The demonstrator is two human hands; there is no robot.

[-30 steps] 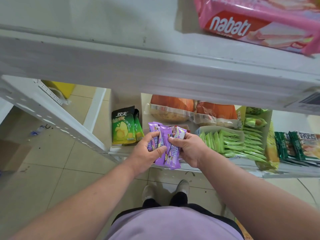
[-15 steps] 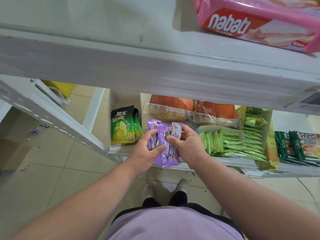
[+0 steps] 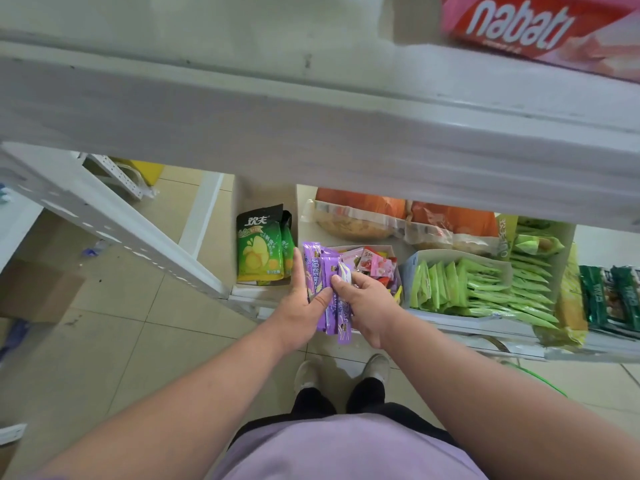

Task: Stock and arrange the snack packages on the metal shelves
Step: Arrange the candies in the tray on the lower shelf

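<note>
A bundle of several purple snack packs (image 3: 323,275) stands upright between my hands at the front of the lower metal shelf (image 3: 450,323). My left hand (image 3: 301,306) holds the bundle from the left, thumb across its front and fingers straight along its side. My right hand (image 3: 367,303) grips the bundle from the right, fingers curled round the packs. Behind the bundle stands an open box of pink and red sweets (image 3: 372,263), partly hidden by my right hand.
Green chip bags (image 3: 259,249) stand left of the bundle. A box of light green packs (image 3: 460,285) lies to the right, dark green packs (image 3: 613,299) farther right, orange bags (image 3: 360,213) behind. The upper shelf (image 3: 311,116) overhangs, bearing a pink Nabati pack (image 3: 540,26).
Both hands have pushed the purple bundle forward and stood it more upright at the shelf front. The box of pink sweets behind it now shows.
</note>
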